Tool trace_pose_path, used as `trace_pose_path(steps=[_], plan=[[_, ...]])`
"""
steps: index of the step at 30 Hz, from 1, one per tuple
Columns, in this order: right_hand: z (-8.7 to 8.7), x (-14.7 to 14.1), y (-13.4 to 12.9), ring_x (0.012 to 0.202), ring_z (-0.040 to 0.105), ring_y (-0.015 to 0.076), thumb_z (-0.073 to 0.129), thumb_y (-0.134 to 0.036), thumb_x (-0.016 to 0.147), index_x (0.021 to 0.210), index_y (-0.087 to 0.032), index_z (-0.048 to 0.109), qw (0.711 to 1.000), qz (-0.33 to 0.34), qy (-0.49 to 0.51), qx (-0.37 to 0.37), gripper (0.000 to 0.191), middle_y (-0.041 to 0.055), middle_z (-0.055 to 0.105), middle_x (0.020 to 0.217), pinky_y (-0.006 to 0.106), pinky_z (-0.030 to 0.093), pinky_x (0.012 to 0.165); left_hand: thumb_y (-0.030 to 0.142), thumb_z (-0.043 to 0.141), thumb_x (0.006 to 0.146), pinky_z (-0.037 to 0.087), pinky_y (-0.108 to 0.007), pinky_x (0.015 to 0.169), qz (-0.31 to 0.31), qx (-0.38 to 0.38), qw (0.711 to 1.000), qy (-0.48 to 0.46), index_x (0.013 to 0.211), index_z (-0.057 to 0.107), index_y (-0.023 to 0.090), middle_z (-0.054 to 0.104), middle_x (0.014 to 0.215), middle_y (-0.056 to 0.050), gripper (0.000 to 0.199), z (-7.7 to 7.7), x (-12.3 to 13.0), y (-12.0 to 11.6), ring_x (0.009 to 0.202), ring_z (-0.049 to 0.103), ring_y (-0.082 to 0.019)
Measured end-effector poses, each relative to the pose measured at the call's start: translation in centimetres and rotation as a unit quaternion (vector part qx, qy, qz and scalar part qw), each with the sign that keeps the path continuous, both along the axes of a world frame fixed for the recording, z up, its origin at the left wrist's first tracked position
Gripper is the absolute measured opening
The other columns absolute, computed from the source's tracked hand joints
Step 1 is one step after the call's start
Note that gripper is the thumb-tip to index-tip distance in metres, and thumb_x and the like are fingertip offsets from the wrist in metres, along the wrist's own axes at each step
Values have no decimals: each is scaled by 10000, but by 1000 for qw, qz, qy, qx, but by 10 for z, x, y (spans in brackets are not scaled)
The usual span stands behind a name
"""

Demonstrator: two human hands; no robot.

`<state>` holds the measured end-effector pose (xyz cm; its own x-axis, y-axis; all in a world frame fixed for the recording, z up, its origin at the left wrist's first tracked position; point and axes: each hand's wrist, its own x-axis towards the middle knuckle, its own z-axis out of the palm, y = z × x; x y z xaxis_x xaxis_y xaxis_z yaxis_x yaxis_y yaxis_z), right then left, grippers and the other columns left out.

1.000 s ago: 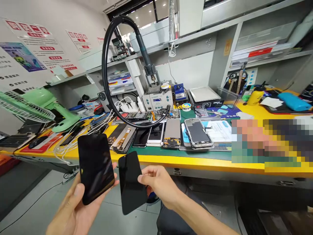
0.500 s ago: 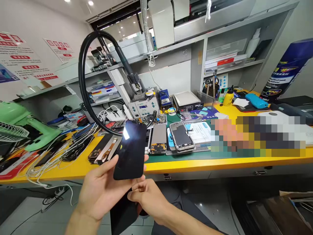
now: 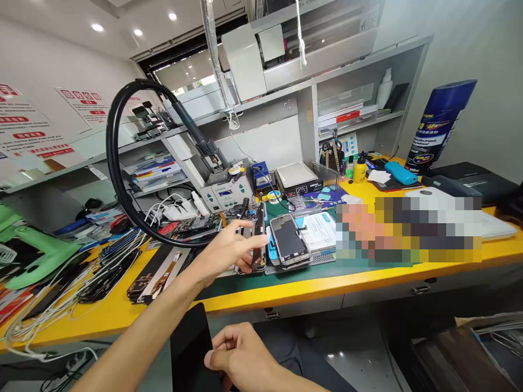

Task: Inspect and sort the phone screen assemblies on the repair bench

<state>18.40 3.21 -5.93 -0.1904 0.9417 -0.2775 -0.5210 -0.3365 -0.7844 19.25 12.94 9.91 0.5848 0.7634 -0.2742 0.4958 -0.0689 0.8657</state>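
Note:
My left hand (image 3: 229, 247) reaches over the bench with its fingers bent around a dark phone screen (image 3: 260, 222). That screen is seen nearly edge-on, tilted over the phone parts on the green mat (image 3: 229, 284). Below the bench edge, my right hand (image 3: 245, 354) pinches the side of another black phone screen (image 3: 190, 348), which is partly cut off by the frame bottom. Just right of my left fingers lies an opened phone part (image 3: 290, 239) with a grey back, resting on a blue-edged piece and a perforated strip.
A black hose (image 3: 112, 158) arches from the grey soldering station (image 3: 226, 193). Phone screens (image 3: 153, 272) and white cables (image 3: 53, 305) cover the left of the yellow bench (image 3: 302, 296). A spray can (image 3: 439, 128) and yellow bottle (image 3: 360, 169) stand at right. A pixelated patch hides part of the bench.
My left hand has moved up and forward from above my lap to the bench, turning its phone screen edge-on. My right hand stays low with its screen. The view has shifted slightly right.

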Motion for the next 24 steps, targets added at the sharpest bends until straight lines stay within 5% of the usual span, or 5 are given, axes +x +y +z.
trace_pose_path(steps=[3,6,10,16,24], plan=[[-1,-1,-2,370,315,68,650,-207,523,526,-206,516,1000,1,-2,-3,134,-102,386,422,220,374,330,586,704,698,482,-302,497,-30,156,975,156,1368,430,142,723,752,-52,850,-3,28,9,518,656,-215],[-5,-4,-4,355,314,61,667,-197,523,515,-207,507,1000,1,-6,-4,161,-104,383,411,212,346,326,607,670,676,437,-301,467,-54,232,940,245,1297,484,138,748,869,-109,800,-6,50,12,494,652,-222],[-9,-3,-4,345,308,53,666,-183,528,525,-210,497,1000,-9,-8,-16,171,-108,383,403,199,274,323,610,638,665,425,-322,463,-75,257,914,304,1271,496,119,738,979,-170,793,-8,66,7,459,641,-233],[-6,-1,-3,352,307,58,672,-180,528,506,-203,493,1000,-6,0,-17,182,-95,387,406,195,236,323,598,569,719,476,-379,644,-113,357,867,328,1119,591,92,722,970,-237,646,-6,75,-7,815,708,-372],[-4,-6,-4,327,342,66,666,-160,501,538,-201,513,999,-2,6,-41,163,-97,431,403,193,240,321,682,505,752,477,-459,790,-135,386,838,362,1186,571,97,695,1077,-259,731,-9,81,-7,1011,656,-436]])
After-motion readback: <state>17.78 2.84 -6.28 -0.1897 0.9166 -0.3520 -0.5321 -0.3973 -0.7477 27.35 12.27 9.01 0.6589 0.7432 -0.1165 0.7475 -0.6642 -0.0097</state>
